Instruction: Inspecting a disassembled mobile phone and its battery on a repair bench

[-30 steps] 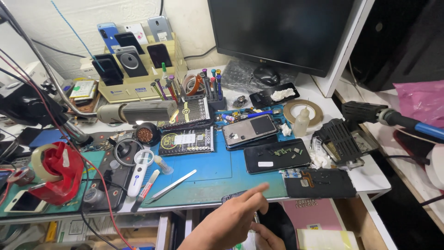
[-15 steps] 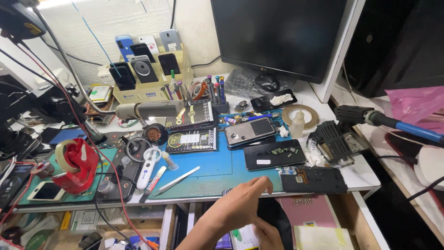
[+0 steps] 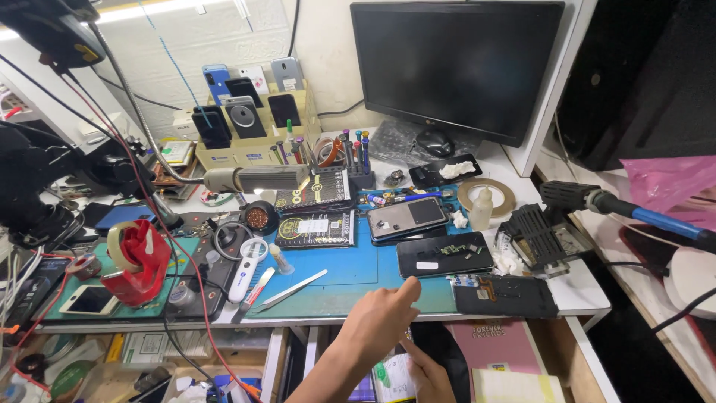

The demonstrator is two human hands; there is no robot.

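The left hand (image 3: 380, 322) is raised at the front edge of the blue work mat (image 3: 350, 269), with the fingers loosely bent and the index finger stretched forward; nothing is held in it. The right hand (image 3: 426, 371) is lower, below the table edge, and its fingers seem to be closed around a small thin object, but this part is partly hidden by the left hand, so it cannot be told what is gripped.

Nearest to the left hand, a dark phone (image 3: 444, 254) is laid face down on the mat with its back removed, and small parts are seen on it. Just behind it a second phone (image 3: 407, 218) with a grey back is placed. A black phone panel (image 3: 506, 296) lies to the right, near the table edge. Metal tweezers (image 3: 289, 291) and a white pen-shaped tool (image 3: 247, 269) are left on the mat, well to the left of the hands.

As a judgement, the work looks to be in the middle: the phone is already opened, it is not yet closed again, and no tool is applied to it at this moment.
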